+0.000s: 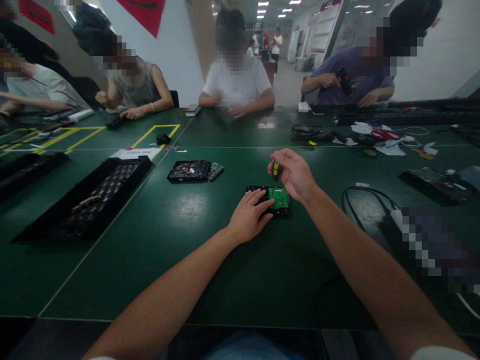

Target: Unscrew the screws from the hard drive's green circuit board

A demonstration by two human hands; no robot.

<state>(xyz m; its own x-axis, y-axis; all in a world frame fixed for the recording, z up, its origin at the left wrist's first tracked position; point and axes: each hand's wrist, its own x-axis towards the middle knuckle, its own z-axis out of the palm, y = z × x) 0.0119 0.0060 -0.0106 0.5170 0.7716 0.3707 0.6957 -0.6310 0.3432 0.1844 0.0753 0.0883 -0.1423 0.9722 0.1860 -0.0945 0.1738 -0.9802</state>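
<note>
Head view – screwdriver [276, 169] upright over hard drive [278, 199]

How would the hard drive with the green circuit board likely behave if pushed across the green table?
The hard drive looks flat and boxy, so it would probably slide, not roll or tip. Its exposed board seems fragile. The left hand pressing on it suggests it shifts easily.

Green circuit board [279, 198], yellow-black screwdriver [276, 169], dark green table [180, 235] with yellow lines.

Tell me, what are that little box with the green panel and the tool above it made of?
Hard drive: likely black metal casing, with a green, matte circuit board on top. Screwdriver in the right hand: yellow-and-black handle, probably plastic; its shaft is hidden.
</note>
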